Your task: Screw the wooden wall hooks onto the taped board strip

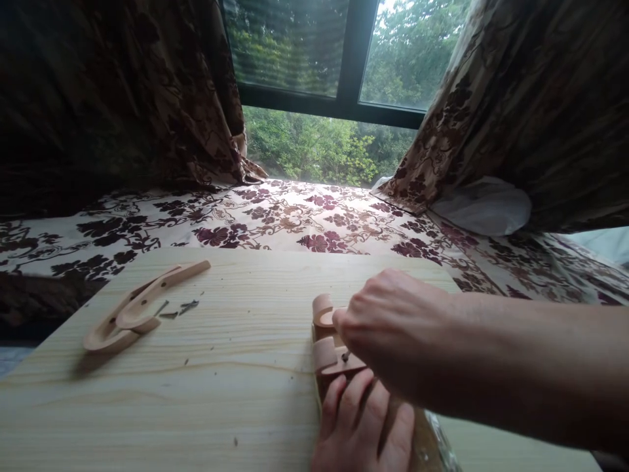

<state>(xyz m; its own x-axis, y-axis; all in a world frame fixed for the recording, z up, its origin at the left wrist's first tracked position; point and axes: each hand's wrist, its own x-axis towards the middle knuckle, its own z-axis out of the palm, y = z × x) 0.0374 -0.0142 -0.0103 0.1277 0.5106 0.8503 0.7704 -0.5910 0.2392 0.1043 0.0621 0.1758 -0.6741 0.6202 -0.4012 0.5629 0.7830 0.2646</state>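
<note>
My right hand is closed in a fist over a curved pale wooden hook; whatever is inside the fist is hidden. Nearer to me, a second curved wooden hook has a dark screw standing in it. My left hand lies with its fingers spread, fingertips against this nearer hook and on the brown strip beneath. To the left, two more wooden hooks with dark holes rest against each other, with several loose screws beside them.
The light wooden tabletop carries small dark crumbs. Behind it lies a flower-patterned cloth under a window framed by patterned curtains. A white bundle lies at the right curtain's foot. Clear wrap edges the brown strip.
</note>
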